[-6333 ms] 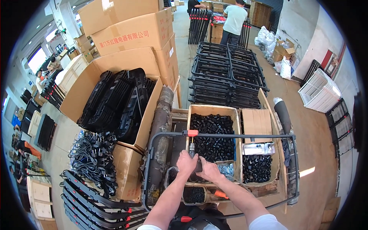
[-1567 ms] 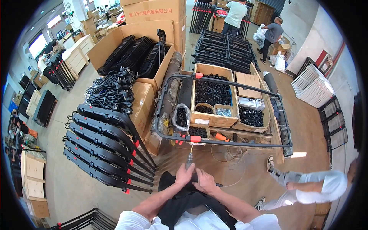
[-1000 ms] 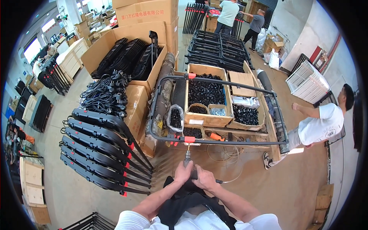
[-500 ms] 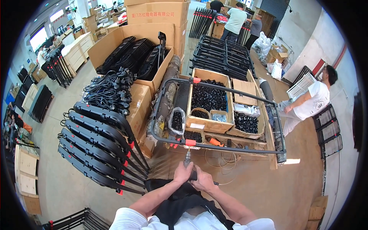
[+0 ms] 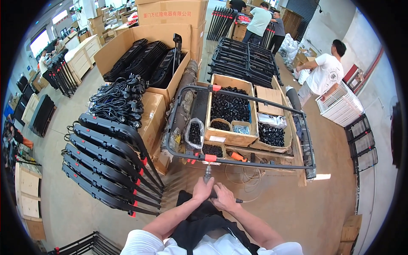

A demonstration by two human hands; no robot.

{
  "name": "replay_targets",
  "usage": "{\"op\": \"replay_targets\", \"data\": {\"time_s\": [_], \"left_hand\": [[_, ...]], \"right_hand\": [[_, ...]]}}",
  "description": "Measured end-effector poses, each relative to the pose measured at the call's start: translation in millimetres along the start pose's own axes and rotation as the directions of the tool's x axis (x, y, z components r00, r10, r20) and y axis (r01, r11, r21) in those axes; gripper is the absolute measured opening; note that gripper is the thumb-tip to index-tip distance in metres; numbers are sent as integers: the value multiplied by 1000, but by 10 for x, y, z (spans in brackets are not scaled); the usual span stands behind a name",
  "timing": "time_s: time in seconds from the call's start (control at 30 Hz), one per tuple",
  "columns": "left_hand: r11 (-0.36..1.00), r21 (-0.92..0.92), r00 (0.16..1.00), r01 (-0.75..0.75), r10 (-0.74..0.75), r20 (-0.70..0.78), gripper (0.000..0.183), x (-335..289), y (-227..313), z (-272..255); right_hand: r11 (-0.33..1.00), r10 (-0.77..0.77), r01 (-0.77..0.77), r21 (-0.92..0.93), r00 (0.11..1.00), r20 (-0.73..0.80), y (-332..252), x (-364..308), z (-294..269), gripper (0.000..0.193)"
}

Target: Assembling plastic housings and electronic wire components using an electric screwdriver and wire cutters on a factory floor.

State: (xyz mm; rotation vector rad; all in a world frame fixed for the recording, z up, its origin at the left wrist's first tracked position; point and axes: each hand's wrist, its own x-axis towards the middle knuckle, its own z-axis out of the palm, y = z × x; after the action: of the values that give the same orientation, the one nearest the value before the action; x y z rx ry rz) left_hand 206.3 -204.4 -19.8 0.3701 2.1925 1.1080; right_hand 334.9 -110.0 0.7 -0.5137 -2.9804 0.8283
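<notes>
My left hand (image 5: 202, 188) wraps around the front body of a power screwdriver (image 5: 208, 171). My right hand (image 5: 224, 198) is closed on its rear grip, where a hose or cord leads off to the right. The tool points away from me, its bit meeting a red plastic piece (image 5: 210, 157) on the near bar of a black tubular frame (image 5: 263, 165). This rounded frame lies across the workbench over the parts boxes. A second red piece (image 5: 216, 88) sits on its far bar. My fingers hide most of the tool's handle.
A wooden crate (image 5: 233, 137) of small black parts stands under the frame. Beside it lie an orange-handled tool (image 5: 239, 157) and a bag of black parts (image 5: 194, 132). Black folded racks (image 5: 106, 146) lean at left below coiled cables (image 5: 117, 102). At right, a person (image 5: 325, 72) handles a white rack (image 5: 341, 104).
The person at right has moved farther back and turned away, beside the white rack. My hands and the screwdriver stay at the near red piece; the view has shifted slightly.
</notes>
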Motion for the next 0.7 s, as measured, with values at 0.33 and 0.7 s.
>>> {"op": "replay_targets", "data": {"time_s": [0.33, 0.7], "left_hand": [[999, -29, 995, 25, -22, 99, 70, -76, -46, -73], [996, -20, 970, 92, -85, 229, 73, -70, -226, -155]], "right_hand": [[999, 31, -31, 28, 1000, 1, -19, -101, 78, 56], [994, 49, -48, 95, 999, -8, -258, -136, 8, 54]]}}
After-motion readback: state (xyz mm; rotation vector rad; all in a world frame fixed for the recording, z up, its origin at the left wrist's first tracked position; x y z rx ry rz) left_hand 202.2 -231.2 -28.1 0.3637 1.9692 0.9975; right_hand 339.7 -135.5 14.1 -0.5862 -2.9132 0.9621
